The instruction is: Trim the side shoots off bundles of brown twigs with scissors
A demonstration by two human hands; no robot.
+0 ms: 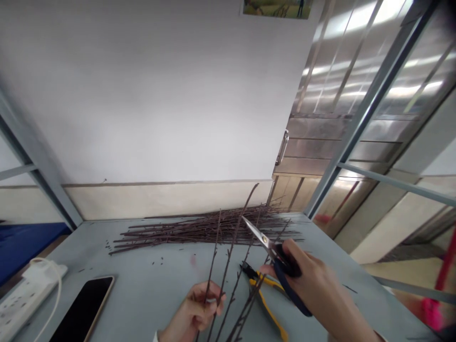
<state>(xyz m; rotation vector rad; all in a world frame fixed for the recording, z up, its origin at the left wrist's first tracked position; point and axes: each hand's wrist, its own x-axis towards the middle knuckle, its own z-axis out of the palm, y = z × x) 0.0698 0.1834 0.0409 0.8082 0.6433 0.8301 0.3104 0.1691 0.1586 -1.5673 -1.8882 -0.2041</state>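
The right hand point(315, 275) holds scissors point(272, 251); the left hand point(203, 306) pinches thin twigs point(233, 242), tilted upward over the worktop point(149, 285). They seem light, stiff and easily snapped, best gripped gently low down.

On our flat grey table point(142, 285), we have thin brown twigs point(192, 230) heaped behind the yellow-handled metal pliers point(265, 306); left of these lies a black rectangular phone point(83, 308), then a white plastic power strip point(16, 301).
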